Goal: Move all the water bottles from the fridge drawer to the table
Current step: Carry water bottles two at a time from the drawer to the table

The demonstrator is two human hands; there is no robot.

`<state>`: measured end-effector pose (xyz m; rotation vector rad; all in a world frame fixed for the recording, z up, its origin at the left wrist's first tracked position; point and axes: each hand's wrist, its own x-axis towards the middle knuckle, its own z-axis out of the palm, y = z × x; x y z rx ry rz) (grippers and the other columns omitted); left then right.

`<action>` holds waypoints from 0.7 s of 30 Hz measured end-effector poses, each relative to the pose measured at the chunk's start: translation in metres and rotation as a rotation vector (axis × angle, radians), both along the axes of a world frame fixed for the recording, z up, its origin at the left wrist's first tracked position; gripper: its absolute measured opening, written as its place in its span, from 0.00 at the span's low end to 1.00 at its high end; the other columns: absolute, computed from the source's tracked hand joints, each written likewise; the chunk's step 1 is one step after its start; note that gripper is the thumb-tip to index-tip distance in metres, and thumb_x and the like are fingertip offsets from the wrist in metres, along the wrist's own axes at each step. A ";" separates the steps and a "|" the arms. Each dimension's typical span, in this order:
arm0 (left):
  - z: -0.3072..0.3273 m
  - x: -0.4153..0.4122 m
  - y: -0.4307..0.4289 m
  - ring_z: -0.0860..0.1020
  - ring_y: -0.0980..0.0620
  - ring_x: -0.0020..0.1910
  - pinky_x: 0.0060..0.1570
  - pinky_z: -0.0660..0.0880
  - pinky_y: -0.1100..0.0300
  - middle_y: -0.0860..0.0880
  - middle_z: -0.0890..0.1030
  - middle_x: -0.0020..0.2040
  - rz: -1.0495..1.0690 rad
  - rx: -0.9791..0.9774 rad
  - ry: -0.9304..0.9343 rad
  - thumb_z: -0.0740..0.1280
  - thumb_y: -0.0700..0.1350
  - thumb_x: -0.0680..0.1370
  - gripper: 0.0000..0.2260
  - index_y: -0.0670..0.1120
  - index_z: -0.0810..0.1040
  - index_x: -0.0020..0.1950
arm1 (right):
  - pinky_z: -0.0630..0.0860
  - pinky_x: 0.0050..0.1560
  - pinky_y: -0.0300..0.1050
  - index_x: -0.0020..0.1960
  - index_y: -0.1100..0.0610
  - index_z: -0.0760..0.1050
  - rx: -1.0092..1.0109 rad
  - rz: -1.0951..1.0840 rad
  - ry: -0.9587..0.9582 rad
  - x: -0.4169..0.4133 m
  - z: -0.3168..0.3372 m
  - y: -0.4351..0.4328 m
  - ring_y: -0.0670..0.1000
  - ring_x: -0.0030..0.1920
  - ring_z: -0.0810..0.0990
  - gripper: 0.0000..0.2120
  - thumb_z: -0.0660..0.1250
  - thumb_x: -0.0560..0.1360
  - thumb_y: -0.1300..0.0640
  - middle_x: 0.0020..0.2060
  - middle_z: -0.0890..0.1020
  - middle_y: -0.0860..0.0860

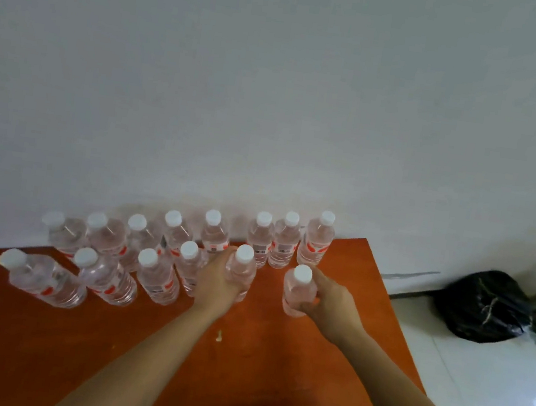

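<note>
Several clear water bottles with white caps and red labels stand in two rows on the orange-brown table (pixel 37 342), against the white wall. My left hand (pixel 215 281) grips an upright bottle (pixel 243 266) at the right end of the front row. My right hand (pixel 329 299) grips another upright bottle (pixel 298 288) a little further right, apart from the rows. Both bottles stand on or just above the tabletop; I cannot tell which. The fridge drawer is not in view.
The table's right edge runs diagonally just right of my right arm. Beyond it lies a pale tiled floor (pixel 491 385) with a black plastic bag (pixel 484 306) near the wall. A small pale crumb (pixel 219 336) lies on the table between my forearms.
</note>
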<state>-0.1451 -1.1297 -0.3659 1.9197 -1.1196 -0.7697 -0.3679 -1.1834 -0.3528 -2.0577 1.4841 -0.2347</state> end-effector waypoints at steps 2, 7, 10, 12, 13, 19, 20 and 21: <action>-0.010 0.001 -0.010 0.76 0.49 0.63 0.61 0.73 0.51 0.50 0.80 0.63 0.001 0.018 0.007 0.77 0.39 0.69 0.30 0.50 0.73 0.69 | 0.80 0.55 0.48 0.74 0.43 0.64 0.010 -0.029 0.003 0.001 -0.007 -0.009 0.50 0.57 0.80 0.35 0.75 0.71 0.46 0.60 0.81 0.47; -0.023 0.010 -0.022 0.76 0.48 0.66 0.65 0.72 0.45 0.50 0.78 0.67 -0.041 0.058 -0.056 0.77 0.44 0.71 0.31 0.50 0.71 0.72 | 0.80 0.53 0.46 0.74 0.44 0.62 0.043 -0.062 -0.035 0.010 -0.017 -0.029 0.50 0.56 0.81 0.36 0.74 0.72 0.43 0.58 0.82 0.46; -0.031 0.019 -0.026 0.73 0.46 0.69 0.67 0.71 0.41 0.50 0.76 0.69 -0.080 0.105 -0.102 0.77 0.46 0.72 0.33 0.52 0.67 0.73 | 0.80 0.56 0.49 0.74 0.43 0.60 0.071 -0.038 -0.088 0.025 -0.022 -0.040 0.51 0.58 0.80 0.37 0.75 0.71 0.44 0.61 0.81 0.46; -0.038 0.024 -0.025 0.72 0.46 0.70 0.67 0.71 0.40 0.51 0.75 0.71 -0.091 0.127 -0.113 0.76 0.47 0.72 0.34 0.54 0.65 0.75 | 0.80 0.56 0.51 0.73 0.40 0.60 0.099 -0.013 -0.127 0.038 -0.025 -0.046 0.51 0.59 0.80 0.36 0.75 0.72 0.46 0.61 0.81 0.45; -0.040 0.025 -0.024 0.72 0.47 0.70 0.67 0.71 0.40 0.51 0.75 0.71 -0.099 0.132 -0.112 0.76 0.48 0.73 0.34 0.54 0.64 0.75 | 0.80 0.57 0.52 0.73 0.39 0.59 0.119 0.002 -0.142 0.045 -0.027 -0.048 0.52 0.60 0.80 0.36 0.74 0.72 0.47 0.62 0.80 0.45; -0.044 0.024 -0.025 0.74 0.49 0.69 0.66 0.73 0.41 0.52 0.75 0.71 -0.103 0.153 -0.104 0.74 0.49 0.74 0.34 0.54 0.62 0.76 | 0.74 0.66 0.59 0.78 0.38 0.51 0.180 0.081 -0.179 0.070 -0.036 -0.044 0.54 0.70 0.72 0.40 0.71 0.75 0.46 0.73 0.71 0.48; -0.045 0.024 -0.025 0.73 0.49 0.70 0.66 0.72 0.41 0.52 0.74 0.71 -0.101 0.155 -0.093 0.74 0.50 0.74 0.35 0.55 0.61 0.76 | 0.73 0.67 0.59 0.78 0.37 0.50 0.178 0.080 -0.186 0.069 -0.037 -0.044 0.54 0.71 0.72 0.40 0.71 0.75 0.47 0.73 0.70 0.48; -0.045 0.025 -0.024 0.73 0.49 0.70 0.67 0.72 0.41 0.52 0.74 0.71 -0.099 0.155 -0.082 0.75 0.50 0.74 0.35 0.55 0.61 0.76 | 0.73 0.67 0.59 0.78 0.37 0.49 0.175 0.082 -0.184 0.067 -0.037 -0.042 0.54 0.71 0.71 0.41 0.71 0.76 0.49 0.74 0.70 0.48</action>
